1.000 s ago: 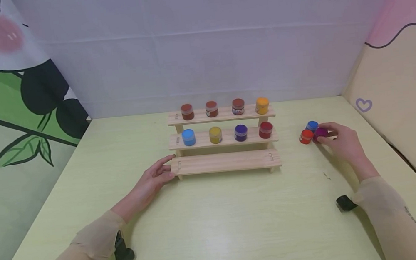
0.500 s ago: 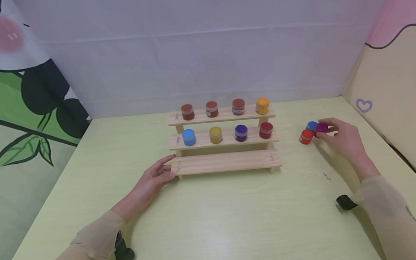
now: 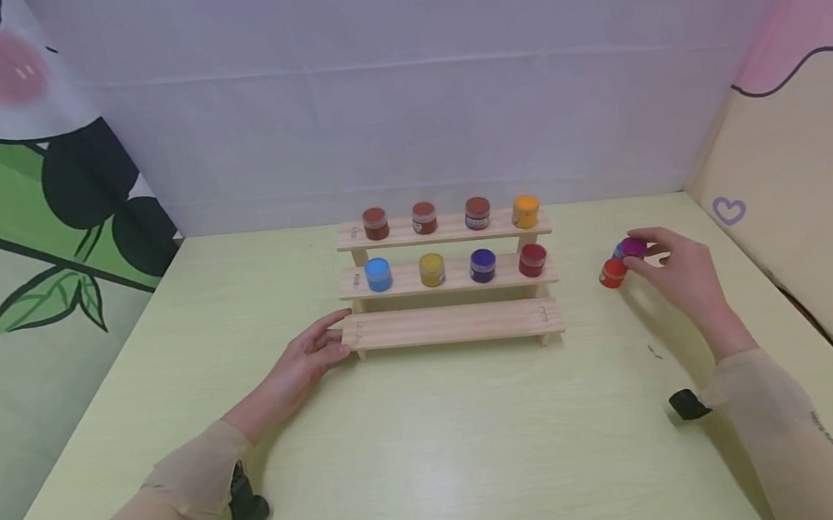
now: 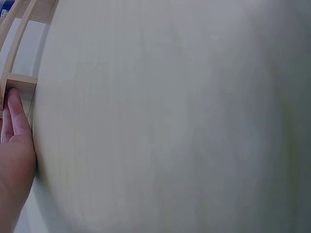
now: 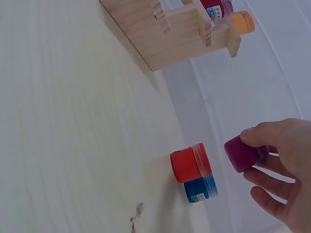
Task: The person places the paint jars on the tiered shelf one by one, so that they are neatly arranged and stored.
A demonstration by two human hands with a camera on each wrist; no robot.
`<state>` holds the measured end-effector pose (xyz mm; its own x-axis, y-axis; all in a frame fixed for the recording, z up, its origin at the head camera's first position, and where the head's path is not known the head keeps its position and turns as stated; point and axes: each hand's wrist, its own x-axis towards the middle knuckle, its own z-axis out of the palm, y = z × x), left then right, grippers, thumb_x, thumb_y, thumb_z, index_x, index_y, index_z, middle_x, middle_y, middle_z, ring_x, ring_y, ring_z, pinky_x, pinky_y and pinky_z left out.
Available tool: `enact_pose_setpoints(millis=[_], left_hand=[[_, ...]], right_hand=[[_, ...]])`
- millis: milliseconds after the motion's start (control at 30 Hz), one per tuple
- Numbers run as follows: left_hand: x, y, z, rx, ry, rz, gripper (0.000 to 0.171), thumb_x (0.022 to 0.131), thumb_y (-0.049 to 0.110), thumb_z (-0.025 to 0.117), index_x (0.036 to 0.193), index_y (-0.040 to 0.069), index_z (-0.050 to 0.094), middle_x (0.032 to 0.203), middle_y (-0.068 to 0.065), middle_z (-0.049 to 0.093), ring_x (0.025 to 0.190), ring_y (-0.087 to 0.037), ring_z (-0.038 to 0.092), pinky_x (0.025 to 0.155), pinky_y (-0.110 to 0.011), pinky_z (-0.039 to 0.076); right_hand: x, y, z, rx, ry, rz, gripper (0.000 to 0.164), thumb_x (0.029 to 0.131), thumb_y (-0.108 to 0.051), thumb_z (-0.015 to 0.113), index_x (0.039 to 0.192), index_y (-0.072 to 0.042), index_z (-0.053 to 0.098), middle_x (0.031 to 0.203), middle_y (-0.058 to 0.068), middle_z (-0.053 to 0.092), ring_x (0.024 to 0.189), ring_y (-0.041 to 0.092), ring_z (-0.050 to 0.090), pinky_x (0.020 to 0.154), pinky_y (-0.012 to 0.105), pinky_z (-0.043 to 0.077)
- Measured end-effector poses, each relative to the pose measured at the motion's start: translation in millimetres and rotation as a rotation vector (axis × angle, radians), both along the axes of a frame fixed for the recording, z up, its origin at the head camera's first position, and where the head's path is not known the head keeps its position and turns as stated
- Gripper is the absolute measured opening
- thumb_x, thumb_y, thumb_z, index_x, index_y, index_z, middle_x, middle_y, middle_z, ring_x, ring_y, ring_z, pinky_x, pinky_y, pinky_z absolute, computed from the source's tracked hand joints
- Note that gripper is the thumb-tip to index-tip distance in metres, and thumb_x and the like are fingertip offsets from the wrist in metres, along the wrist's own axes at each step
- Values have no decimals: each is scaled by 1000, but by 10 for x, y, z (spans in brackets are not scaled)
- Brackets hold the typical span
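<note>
- The purple jar [image 3: 633,248] has risen off the table [image 3: 435,451]; a second ago it was down beside the other two loose jars.
- It has also shifted a little left and away from the person, so in the head view it now covers most of the blue jar [image 3: 617,251], whose lid showed plainly before.
- The right hand [image 3: 681,270] has moved up and left with it.
- The right sleeve [image 3: 756,390] has followed slightly.

Purple heart [image 3: 729,211], dark mark [image 5: 139,209] (smudged, perhaps).
</note>
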<state>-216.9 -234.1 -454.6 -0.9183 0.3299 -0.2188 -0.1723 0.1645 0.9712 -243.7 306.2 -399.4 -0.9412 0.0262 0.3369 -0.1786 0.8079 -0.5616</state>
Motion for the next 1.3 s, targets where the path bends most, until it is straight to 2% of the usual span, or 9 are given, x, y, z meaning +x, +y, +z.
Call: enact_pose_setpoints(millis=[300,533,633,733,800,933,1033,1133,1300], left_hand=[[-5,-3,-9,-3,-4,2,66,98,28,61,156,24,29,131,-2,55,115,-6,58,98,-18,44],[-12,-5,-18,-7,-6,8,66,98,28,62,155,24,30,130,-1,55,114,-6,58,98,-18,44],[-15,-5,-19,-8,-8,11,67,98,28,62,155,24,29,129,-1,55,114,-6,58,98,-18,44],[-15,-7,-21,-9,-10,13,67,98,28,62,155,24,29,129,0,55,114,-6,58,97,-18,44],[-15,-7,-23,-9,-11,13,67,98,28,62,156,24,29,129,-1,55,114,-6,58,97,-18,44],[-18,-11,-27,-10,-9,9,67,98,29,62,156,24,29,130,-1,54,114,-6,58,98,-18,44],[-19,-10,-27,-9,-7,7,67,98,29,62,156,25,29,132,-2,54,115,-7,58,98,-19,43],[-20,-6,-27,-3,-4,9,67,97,29,62,156,25,29,132,-2,54,115,-7,58,98,-19,44],[-17,2,-23,4,0,15,67,97,27,63,155,23,30,130,-2,55,114,-6,59,96,-18,46]], right_hand=[[18,-212,62,-19,49,11,42,92,-23,70,132,-10,62,120,16,69,101,27,62,76,10,41],[42,-385,110,-31,149,49,40,91,-22,72,129,-10,65,116,15,71,85,-15,47,73,1,37],[47,-465,110,-56,203,77,38,90,-19,73,126,-10,66,111,14,72,79,-21,46,70,2,38],[60,-558,111,-65,270,116,38,87,-16,76,124,-9,67,108,14,73,76,-21,48,67,3,41],[71,-622,111,-59,317,145,38,85,-12,77,122,-7,68,107,13,73,79,-15,52,68,3,41],[94,-746,118,-32,378,178,40,83,-8,79,121,-6,68,108,13,73,88,6,61,70,3,41],[114,-827,137,-35,398,191,40,81,-8,80,120,-6,68,109,13,73,88,19,64,71,6,41],[133,-900,169,-44,423,212,41,80,-7,81,119,-5,69,108,13,73,87,21,65,71,9,43],[161,-1014,212,-67,460,269,41,79,-4,81,118,-6,69,105,11,74,86,12,63,71,13,46]])
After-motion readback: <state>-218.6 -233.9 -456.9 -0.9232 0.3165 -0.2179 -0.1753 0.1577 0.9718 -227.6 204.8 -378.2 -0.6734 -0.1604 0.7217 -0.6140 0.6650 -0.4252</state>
